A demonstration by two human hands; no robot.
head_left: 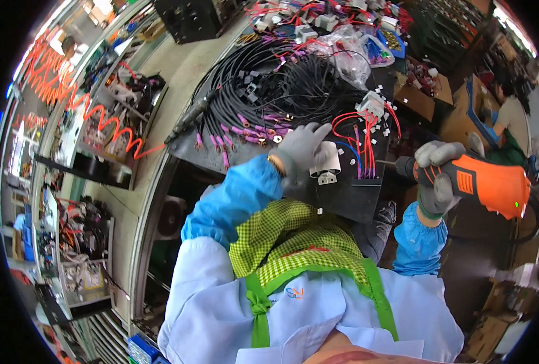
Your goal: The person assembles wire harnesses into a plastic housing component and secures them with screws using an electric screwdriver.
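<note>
My left hand (306,147), in a grey glove, is at the near edge of the black worktop with its fingers bent. It is closed against a curved silver metal bracket (327,159) with a small holed foot; its fingertips are partly hidden. To the right, my gloved right hand (440,164) grips an orange and black power drill (494,182), its dark front end pointing left. Between the hands, a white connector block (371,104) has red and blue wires (360,148) running down to a dark strip (366,181).
Black cables (233,91) with purple-sleeved lugs (245,128) cover the left of the worktop (206,156). Behind lie plastic bags (345,54) and more wired connectors (327,23). An orange coiled hose (100,118) hangs at left. Another person (513,118) is at far right, beside cardboard boxes (463,115).
</note>
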